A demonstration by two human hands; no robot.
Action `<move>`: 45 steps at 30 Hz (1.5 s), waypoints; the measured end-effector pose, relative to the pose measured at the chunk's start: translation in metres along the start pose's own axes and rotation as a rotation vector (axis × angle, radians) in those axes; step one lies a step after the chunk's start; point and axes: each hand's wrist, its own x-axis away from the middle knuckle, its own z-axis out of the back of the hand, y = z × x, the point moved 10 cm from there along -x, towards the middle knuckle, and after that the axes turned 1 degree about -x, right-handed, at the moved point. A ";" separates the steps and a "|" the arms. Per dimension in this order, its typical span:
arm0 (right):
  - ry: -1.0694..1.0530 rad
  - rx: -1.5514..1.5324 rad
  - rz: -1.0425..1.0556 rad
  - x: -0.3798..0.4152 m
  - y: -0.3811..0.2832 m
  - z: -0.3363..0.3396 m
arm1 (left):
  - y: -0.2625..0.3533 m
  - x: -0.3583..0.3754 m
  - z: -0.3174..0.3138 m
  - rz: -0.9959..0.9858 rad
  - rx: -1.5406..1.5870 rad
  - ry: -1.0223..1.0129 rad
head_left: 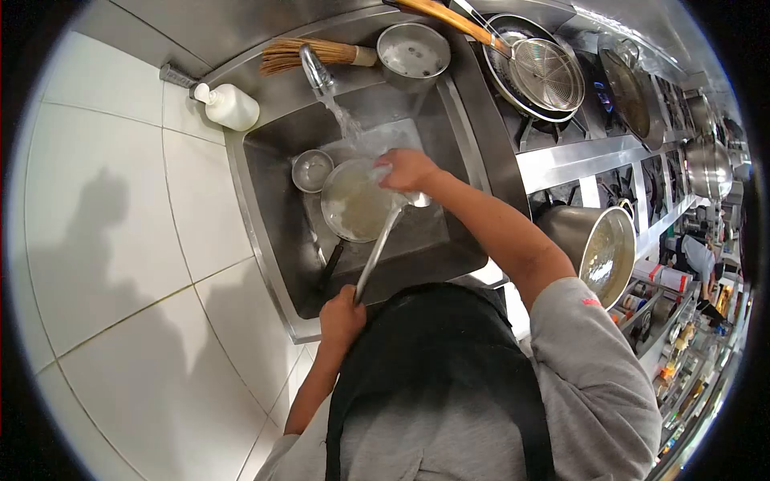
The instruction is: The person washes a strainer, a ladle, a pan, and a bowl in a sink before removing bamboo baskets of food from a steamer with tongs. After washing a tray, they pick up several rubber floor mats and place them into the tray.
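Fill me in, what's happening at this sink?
One person's left hand grips a long silver metal handle over a rectangular stainless-steel sink. The right hand is at the edge of a round, pale metal pan, with something whitish at its fingers, too unclear to name. Whether handle and pan are joined is hard to tell. The curved chrome tap is running, and a small round metal bowl sits beside the pan.
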 end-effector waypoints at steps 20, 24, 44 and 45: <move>0.463 -1.890 -0.834 -0.002 0.109 -0.064 | 0.056 -0.050 -0.001 -0.016 0.397 -0.376; 0.337 -1.717 -0.854 0.042 0.058 -0.120 | 0.065 -0.107 -0.020 0.036 0.282 -0.290; -0.022 -0.064 -0.999 0.171 0.138 -0.078 | -0.229 -0.271 -0.134 0.683 0.358 0.168; -0.018 0.141 -0.920 0.172 0.137 -0.081 | -0.266 -0.256 -0.179 0.702 0.333 -0.020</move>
